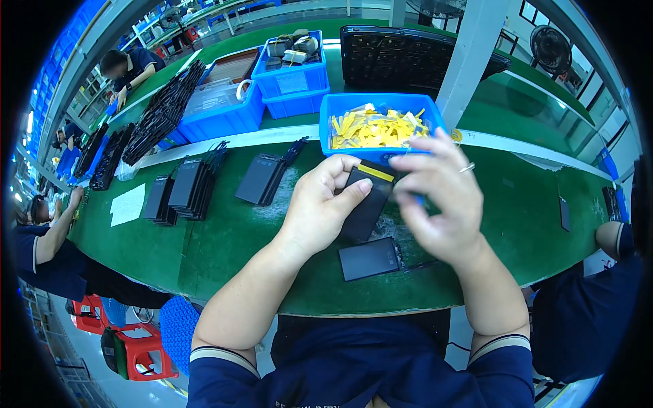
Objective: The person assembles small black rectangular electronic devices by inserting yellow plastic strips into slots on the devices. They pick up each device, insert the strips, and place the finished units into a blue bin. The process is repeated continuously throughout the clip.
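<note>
A flat black rectangular device (365, 212) with a yellow strip (375, 170) across its top end is gripped in my left hand (320, 204), thumb on its face. My right hand (442, 194), blurred by motion, is raised just right of the device with its fingers apart; I see nothing in them. Behind both hands stands a blue bin (325, 124) heaped with yellow strips (381, 129). Another black device (369, 259) with thin leads at its right end lies on the green table (320, 289) below my hands.
Stacks of black devices with leads (190, 187) stand left, near a white paper sheet (128, 206). Blue bins (289, 75) and a large black tray (398, 58) sit at the back, beside a grey post (469, 61). Co-workers sit at left and right.
</note>
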A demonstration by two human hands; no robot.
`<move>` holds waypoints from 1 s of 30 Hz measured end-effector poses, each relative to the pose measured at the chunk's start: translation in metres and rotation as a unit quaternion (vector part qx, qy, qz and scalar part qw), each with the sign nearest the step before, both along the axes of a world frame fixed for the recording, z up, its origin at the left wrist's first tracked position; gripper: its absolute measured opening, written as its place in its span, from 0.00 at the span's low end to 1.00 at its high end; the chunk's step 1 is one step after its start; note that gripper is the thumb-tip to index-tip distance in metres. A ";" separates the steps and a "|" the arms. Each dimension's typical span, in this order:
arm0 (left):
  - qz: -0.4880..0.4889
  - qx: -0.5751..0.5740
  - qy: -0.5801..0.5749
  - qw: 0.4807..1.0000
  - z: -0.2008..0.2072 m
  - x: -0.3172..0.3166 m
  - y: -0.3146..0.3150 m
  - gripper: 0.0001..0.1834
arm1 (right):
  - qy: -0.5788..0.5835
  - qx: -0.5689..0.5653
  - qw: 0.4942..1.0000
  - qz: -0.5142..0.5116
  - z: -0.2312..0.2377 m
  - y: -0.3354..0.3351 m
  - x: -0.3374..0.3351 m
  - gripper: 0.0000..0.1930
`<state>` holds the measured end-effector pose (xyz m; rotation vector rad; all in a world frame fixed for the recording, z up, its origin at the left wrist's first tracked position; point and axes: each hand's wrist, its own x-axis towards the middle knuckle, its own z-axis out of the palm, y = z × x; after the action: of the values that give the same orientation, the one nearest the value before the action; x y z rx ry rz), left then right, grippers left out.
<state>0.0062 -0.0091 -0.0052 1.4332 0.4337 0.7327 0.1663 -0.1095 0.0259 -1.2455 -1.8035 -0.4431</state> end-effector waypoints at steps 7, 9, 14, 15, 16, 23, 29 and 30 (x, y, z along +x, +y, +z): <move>0.053 0.139 -0.003 0.989 -0.005 0.001 -0.004 0.11 | -0.020 0.016 0.999 -0.031 -0.006 -0.001 -0.006 0.12; 0.093 0.244 0.010 0.965 0.000 0.000 -0.009 0.12 | -0.007 -0.007 1.000 -0.015 -0.004 -0.001 -0.004 0.12; 0.057 0.231 0.008 0.971 0.006 -0.002 -0.011 0.13 | -0.013 -0.014 1.000 0.005 0.001 -0.001 -0.002 0.11; 0.060 0.216 -0.015 0.974 0.002 -0.001 -0.009 0.13 | -0.023 0.015 0.999 -0.017 0.001 -0.001 -0.007 0.12; 0.059 0.183 -0.015 0.981 0.000 0.000 -0.009 0.12 | -0.034 0.042 0.998 -0.039 0.000 -0.001 -0.009 0.12; 0.024 0.088 0.010 0.996 -0.002 -0.001 -0.012 0.13 | -0.066 0.075 0.993 -0.062 -0.009 -0.001 -0.008 0.15; 0.023 0.086 0.020 0.996 -0.003 0.001 -0.016 0.13 | -0.052 0.059 0.995 -0.059 -0.010 0.000 -0.009 0.14; 0.028 0.089 0.019 0.995 -0.004 0.002 -0.016 0.13 | -0.047 0.055 0.996 -0.059 -0.010 0.000 -0.009 0.13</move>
<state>0.0079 -0.0252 -0.0091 1.6093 0.4470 0.8062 0.1569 -0.1093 0.0154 -1.2767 -1.7645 -0.6691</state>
